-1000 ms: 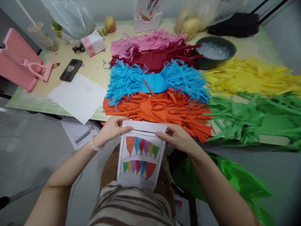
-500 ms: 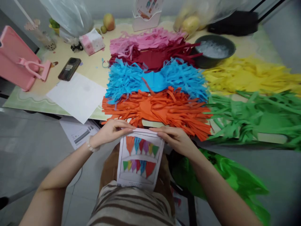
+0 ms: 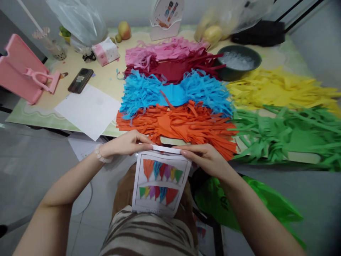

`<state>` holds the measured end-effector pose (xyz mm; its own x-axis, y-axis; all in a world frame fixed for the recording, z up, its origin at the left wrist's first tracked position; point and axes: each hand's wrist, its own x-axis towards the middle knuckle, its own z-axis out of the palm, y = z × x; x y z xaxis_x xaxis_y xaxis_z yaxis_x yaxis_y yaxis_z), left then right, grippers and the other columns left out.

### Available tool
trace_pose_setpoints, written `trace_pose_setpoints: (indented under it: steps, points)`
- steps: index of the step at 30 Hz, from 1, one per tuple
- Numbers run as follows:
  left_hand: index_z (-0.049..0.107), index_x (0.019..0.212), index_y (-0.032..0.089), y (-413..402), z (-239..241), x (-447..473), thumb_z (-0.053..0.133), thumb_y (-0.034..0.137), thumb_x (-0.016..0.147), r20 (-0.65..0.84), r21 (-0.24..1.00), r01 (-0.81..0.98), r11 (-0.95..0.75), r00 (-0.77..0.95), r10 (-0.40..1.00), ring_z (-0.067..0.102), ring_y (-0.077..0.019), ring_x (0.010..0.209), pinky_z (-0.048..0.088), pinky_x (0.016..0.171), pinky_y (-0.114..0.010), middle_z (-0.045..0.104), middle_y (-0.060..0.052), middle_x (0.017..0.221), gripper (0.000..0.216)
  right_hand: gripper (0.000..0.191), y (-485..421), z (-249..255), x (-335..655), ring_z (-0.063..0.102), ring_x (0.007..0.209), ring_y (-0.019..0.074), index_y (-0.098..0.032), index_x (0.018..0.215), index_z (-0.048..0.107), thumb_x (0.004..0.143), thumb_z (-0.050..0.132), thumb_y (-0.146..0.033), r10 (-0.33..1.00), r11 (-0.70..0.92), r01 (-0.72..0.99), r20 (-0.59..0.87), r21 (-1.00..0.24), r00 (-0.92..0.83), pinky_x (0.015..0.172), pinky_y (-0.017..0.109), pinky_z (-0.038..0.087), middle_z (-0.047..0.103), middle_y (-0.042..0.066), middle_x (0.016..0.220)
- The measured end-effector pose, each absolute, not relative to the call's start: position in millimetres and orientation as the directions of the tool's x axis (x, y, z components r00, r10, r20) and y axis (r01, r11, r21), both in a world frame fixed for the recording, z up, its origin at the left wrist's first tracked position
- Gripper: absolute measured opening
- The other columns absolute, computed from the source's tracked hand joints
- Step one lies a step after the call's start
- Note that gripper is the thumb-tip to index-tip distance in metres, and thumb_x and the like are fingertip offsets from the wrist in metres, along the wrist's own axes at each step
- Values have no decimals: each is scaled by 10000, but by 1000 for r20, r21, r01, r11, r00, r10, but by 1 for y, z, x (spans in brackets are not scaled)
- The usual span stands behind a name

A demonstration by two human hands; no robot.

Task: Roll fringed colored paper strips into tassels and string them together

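A white printed sheet (image 3: 160,185) with rows of coloured pennants lies over my lap, below the table edge. My left hand (image 3: 125,145) pinches its folded top edge at the left. My right hand (image 3: 206,158) presses the same folded edge at the right, fingers closed on the paper. Just beyond my hands lies a pile of orange fringed paper (image 3: 178,124) on the table (image 3: 106,76).
Blue (image 3: 173,90), dark red (image 3: 173,69), pink (image 3: 162,51), yellow (image 3: 279,89) and green (image 3: 285,131) fringed paper piles cover the table. A dark bowl (image 3: 237,62), a phone (image 3: 80,80), a white sheet (image 3: 89,110), a pink stand (image 3: 23,69) and a green bag (image 3: 261,206) are around.
The folded flap at the sheet's top has been pressed flatter and narrower. Both hands stay at the top edge, sliding slightly along it.
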<state>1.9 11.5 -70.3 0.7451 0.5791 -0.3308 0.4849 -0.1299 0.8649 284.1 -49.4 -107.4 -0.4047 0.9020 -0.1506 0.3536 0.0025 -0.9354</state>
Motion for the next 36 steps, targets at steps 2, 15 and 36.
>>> trace_pose_setpoints:
  steps: [2, 15, 36]
  points:
    - [736, 1152, 136, 10, -70, 3, 555, 414, 929, -361, 860, 499, -105, 742, 565, 450, -59, 492, 317, 448, -173, 717, -28, 798, 400, 336, -51, -108, 286, 724, 983, 273, -222, 1072, 787, 907, 608, -454, 897, -19, 334, -163, -942, -410, 847, 343, 584, 784, 67, 1001]
    - [627, 1318, 211, -11, -74, -2, 404, 358, 1021, -189, 913, 350, -210, 818, 544, 656, -150, 929, 513, 797, -228, 658, -94, 1220, 399, 317, -67, -110, 293, 724, 1009, 224, -249, 1189, 730, 969, 554, -393, 878, 108, 268, -34, -957, -477, 820, 264, 579, 742, 78, 1151]
    - [722, 1157, 181, -41, -71, -2, 589, 258, 936, 29, 885, 331, -326, 661, 750, 682, -192, 1000, 523, 888, -274, 733, -104, 1101, 269, 209, -70, -105, 261, 720, 901, 206, -264, 1072, 771, 891, 668, -283, 911, 296, 261, 189, -919, -367, 783, 311, 588, 772, 74, 1000]
